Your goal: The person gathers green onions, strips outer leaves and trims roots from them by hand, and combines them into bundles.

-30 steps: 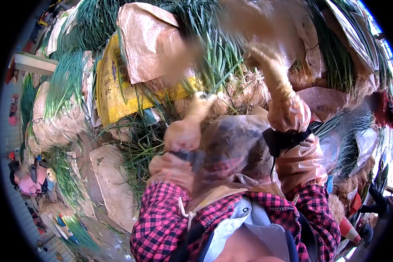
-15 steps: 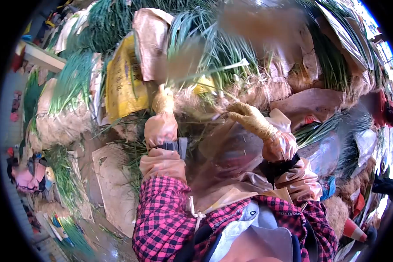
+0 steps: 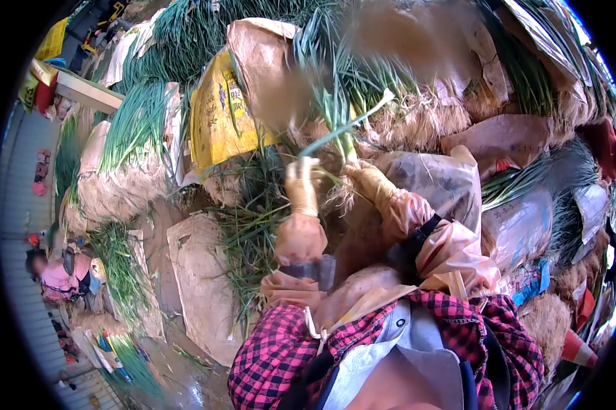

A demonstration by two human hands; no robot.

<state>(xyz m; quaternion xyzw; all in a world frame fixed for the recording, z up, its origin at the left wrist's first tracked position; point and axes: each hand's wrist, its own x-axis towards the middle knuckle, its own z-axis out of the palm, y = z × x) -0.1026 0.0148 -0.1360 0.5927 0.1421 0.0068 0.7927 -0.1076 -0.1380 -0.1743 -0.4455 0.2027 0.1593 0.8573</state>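
"So, what lies at the far left?"

"A person in pink (image 3: pixel 67 279), bent low at the left edge; then, toward the upper left, a bundle (image 3: pixel 136 126) of green onions, leaves up and roots down; right of it, a yellow sack (image 3: pixel 218 115) with dark print."

"And the hands?"

"Both gloved, near the middle of the frame; the left hand (image 3: pixel 302 183) comes first, fingers close together, its tips blurred where they meet a long leaf (image 3: pixel 324 141); I cannot tell whether it grips that leaf, which slants up and rightward."

"Does the right hold anything?"

"Yes; just right of centre, the right hand (image 3: pixel 364 180) is closed round the base of an onion (image 3: pixel 349 149); its leaves point up behind the slanting leaf, and its pale roots hang below the fingers."

"Further right?"

"Pale roots (image 3: pixel 417 124) in a row, upper right of centre; a plastic bag (image 3: pixel 516 229) at mid right; a cone (image 3: pixel 578 350), tilted, at lower right."
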